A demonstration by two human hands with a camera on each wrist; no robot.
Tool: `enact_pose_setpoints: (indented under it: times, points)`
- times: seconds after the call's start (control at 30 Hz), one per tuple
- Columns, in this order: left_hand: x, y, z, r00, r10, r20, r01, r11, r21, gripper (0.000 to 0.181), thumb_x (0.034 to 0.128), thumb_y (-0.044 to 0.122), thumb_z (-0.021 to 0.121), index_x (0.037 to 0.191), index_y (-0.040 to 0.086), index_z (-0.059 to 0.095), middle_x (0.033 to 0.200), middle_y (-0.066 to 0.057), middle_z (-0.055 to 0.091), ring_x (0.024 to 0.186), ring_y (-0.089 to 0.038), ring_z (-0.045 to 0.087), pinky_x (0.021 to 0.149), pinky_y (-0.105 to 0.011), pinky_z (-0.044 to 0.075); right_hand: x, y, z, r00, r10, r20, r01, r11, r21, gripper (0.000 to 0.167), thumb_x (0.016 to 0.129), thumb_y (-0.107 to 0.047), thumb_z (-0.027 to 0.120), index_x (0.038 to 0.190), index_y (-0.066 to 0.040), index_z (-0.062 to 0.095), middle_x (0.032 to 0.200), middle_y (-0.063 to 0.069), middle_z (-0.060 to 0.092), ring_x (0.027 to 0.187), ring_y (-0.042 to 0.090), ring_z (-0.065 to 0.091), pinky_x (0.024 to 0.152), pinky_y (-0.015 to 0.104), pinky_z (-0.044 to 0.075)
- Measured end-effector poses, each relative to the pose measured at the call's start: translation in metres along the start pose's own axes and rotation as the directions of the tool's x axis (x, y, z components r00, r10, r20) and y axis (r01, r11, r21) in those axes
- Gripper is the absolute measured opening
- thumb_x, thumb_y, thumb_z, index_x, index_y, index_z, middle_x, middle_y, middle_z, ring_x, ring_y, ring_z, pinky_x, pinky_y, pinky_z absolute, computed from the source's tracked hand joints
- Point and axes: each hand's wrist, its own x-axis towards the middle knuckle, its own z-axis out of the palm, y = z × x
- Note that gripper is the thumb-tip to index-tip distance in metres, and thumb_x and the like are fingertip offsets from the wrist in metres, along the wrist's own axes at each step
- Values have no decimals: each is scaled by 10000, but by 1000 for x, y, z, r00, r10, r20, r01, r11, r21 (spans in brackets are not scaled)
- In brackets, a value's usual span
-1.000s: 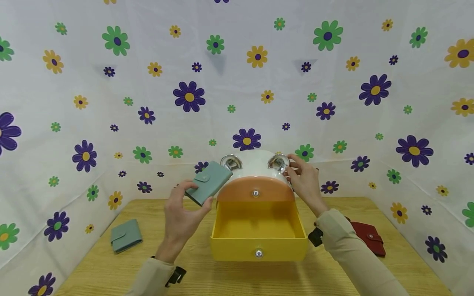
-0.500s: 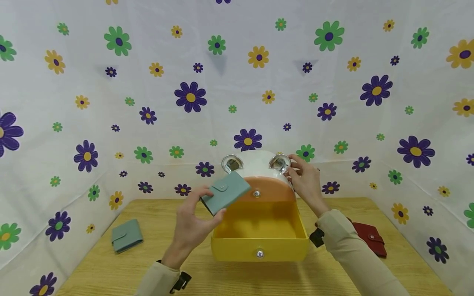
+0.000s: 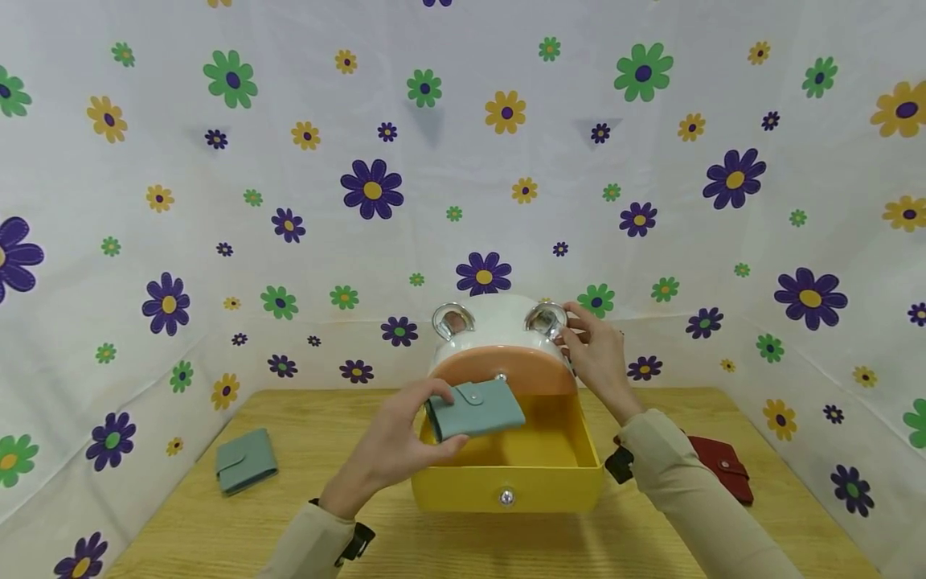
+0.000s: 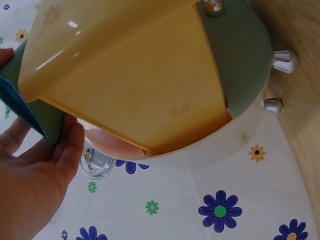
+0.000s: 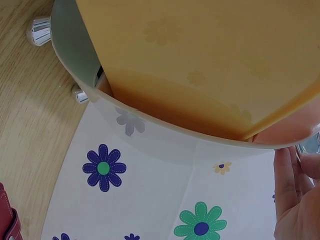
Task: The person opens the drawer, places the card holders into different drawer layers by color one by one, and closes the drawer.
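Note:
In the head view my left hand [image 3: 394, 438] holds a pale blue-green wallet [image 3: 481, 412] with a snap strap, thumb below and fingers above it. The wallet is over the left part of the pulled-out yellow drawer [image 3: 463, 489], whose floor shows beside it. That drawer belongs to a small white cabinet [image 3: 499, 318] with an orange upper drawer [image 3: 463, 362] that is closed. My right hand [image 3: 596, 354] grips the silver ear-shaped ring [image 3: 546, 318] at the cabinet's top right. In the left wrist view the wallet [image 4: 50, 117] is beside the drawer's edge.
Another blue-green wallet [image 3: 247, 461] lies on the wooden table [image 3: 311, 418] at the left. A dark red wallet [image 3: 723, 465] lies at the right, partly behind my right sleeve. A flower-printed white curtain [image 3: 448, 177] surrounds the table at the back and sides.
My left hand has carried the wallet right and down, from left of the cabinet to over the drawer, and turned it flatter. My right hand stays on the silver ring.

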Motion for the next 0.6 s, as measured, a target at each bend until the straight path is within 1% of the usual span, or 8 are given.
enact_pose_setpoints:
  times: [0.13, 0.23, 0.37, 0.43, 0.53, 0.6]
  points:
    - [4, 5, 0, 996, -10, 94, 11, 1000, -12, 403, 773, 310, 815, 1076, 281, 550, 1147, 100, 608, 1014, -108, 570, 888, -321, 536, 0, 0, 0, 1000, -5, -3, 5, 1000, -7, 411, 983, -77, 560, 1390, -126, 541, 1215, 207, 663, 893, 306, 716, 750, 383, 601]
    - [7, 7, 1, 986, -32, 161, 36, 999, -20, 386, 781, 337, 813, 1065, 287, 556, 1134, 116, 598, 1015, -103, 567, 899, -313, 532, -1, 1, -1, 1000, -17, -5, 17, 1000, -8, 410, 982, -75, 562, 1388, -124, 543, 1211, 207, 664, 888, 302, 717, 740, 368, 602]
    - [11, 9, 3, 970, -75, 232, 70, 997, 31, 369, 795, 440, 788, 1058, 291, 576, 1090, 140, 597, 989, -97, 550, 874, -288, 518, -1, 2, 0, 1000, -28, -4, 28, 1000, -7, 407, 980, -72, 566, 1382, -135, 551, 1211, 207, 666, 881, 299, 719, 729, 356, 603]
    - [14, 11, 5, 961, -99, 260, 82, 994, 74, 382, 793, 512, 766, 1051, 298, 583, 1064, 153, 593, 969, -93, 540, 852, -276, 507, -2, 2, 1, 1000, -26, -3, 26, 1000, -8, 407, 980, -73, 566, 1381, -140, 552, 1216, 204, 665, 880, 296, 719, 728, 349, 603]
    - [19, 14, 8, 948, -131, 289, 100, 988, 118, 424, 777, 587, 746, 1048, 302, 589, 1050, 157, 589, 953, -89, 534, 839, -266, 492, -1, 3, 1, 1000, -22, -6, 22, 1000, -11, 404, 982, -78, 561, 1381, -142, 550, 1220, 201, 662, 881, 294, 717, 726, 341, 603]
    - [22, 15, 10, 941, -143, 306, 107, 986, 131, 447, 768, 605, 744, 1055, 296, 596, 1057, 150, 593, 952, -95, 535, 847, -273, 490, -1, 3, 1, 1000, -20, -9, 20, 1000, -13, 402, 983, -82, 559, 1381, -141, 549, 1220, 199, 661, 885, 291, 716, 727, 334, 602]
